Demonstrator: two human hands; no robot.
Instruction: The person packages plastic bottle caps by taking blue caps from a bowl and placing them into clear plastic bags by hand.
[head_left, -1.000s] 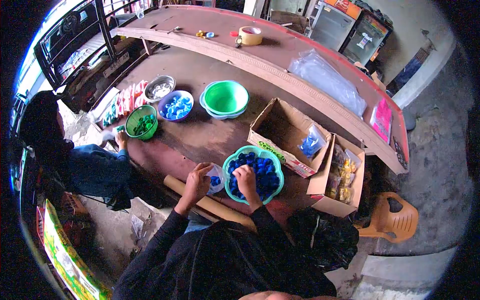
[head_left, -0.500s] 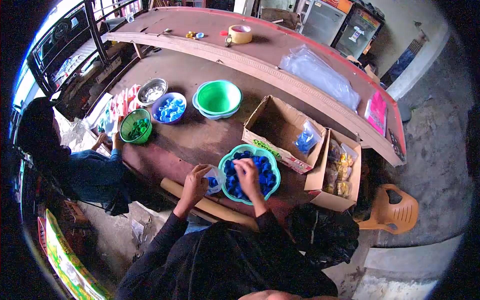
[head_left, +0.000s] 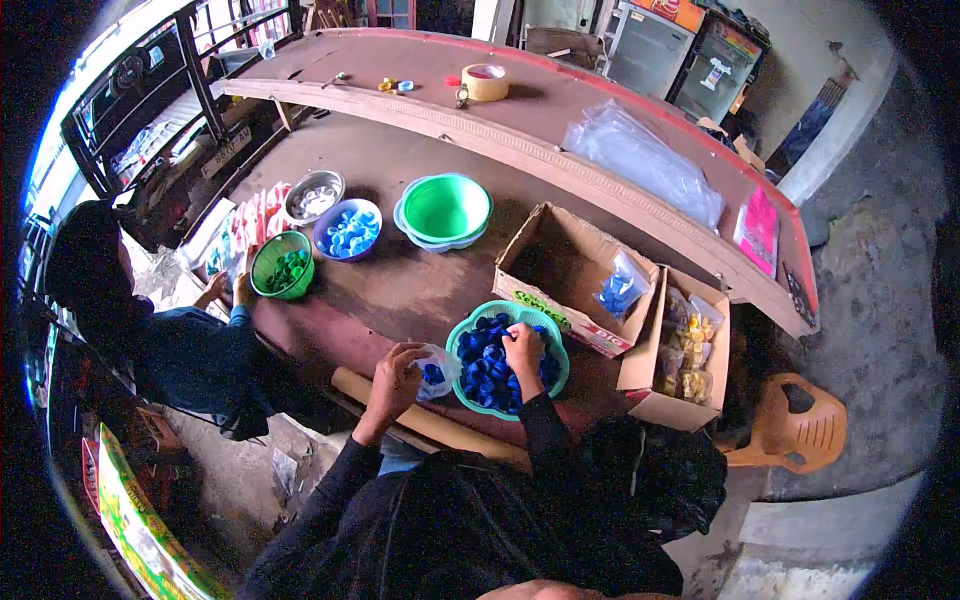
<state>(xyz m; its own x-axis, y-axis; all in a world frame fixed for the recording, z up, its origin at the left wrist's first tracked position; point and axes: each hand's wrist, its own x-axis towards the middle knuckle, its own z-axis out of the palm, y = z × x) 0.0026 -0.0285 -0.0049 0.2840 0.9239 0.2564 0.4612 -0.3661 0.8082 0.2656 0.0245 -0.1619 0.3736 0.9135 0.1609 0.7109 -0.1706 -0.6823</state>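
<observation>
My left hand point(head_left: 396, 381) grips the edge of a small clear plastic bag point(head_left: 438, 374), which holds a few dark blue bottle caps point(head_left: 432, 373). Right beside the bag stands a mint-green scalloped basket point(head_left: 562, 377) full of dark blue bottle caps point(head_left: 484, 367). Over the right part of that heap is my right hand point(head_left: 523, 352), its fingers curled together and pointing down among the caps. What those fingers pinch, if anything, is hidden.
An open cardboard box point(head_left: 560, 262) holds a bag of blue caps; another box point(head_left: 650, 375) holds bagged yellow ones. Bowls stand further back: green point(head_left: 446, 208), purple point(head_left: 347, 228) and metal point(head_left: 315, 196). At left, a co-worker point(head_left: 185, 350) reaches beside a green basket point(head_left: 283, 266).
My right hand has moved right and down into the caps, its fingers now closed. My left hand keeps the bag at nearly the same place. The whole view has shifted slightly.
</observation>
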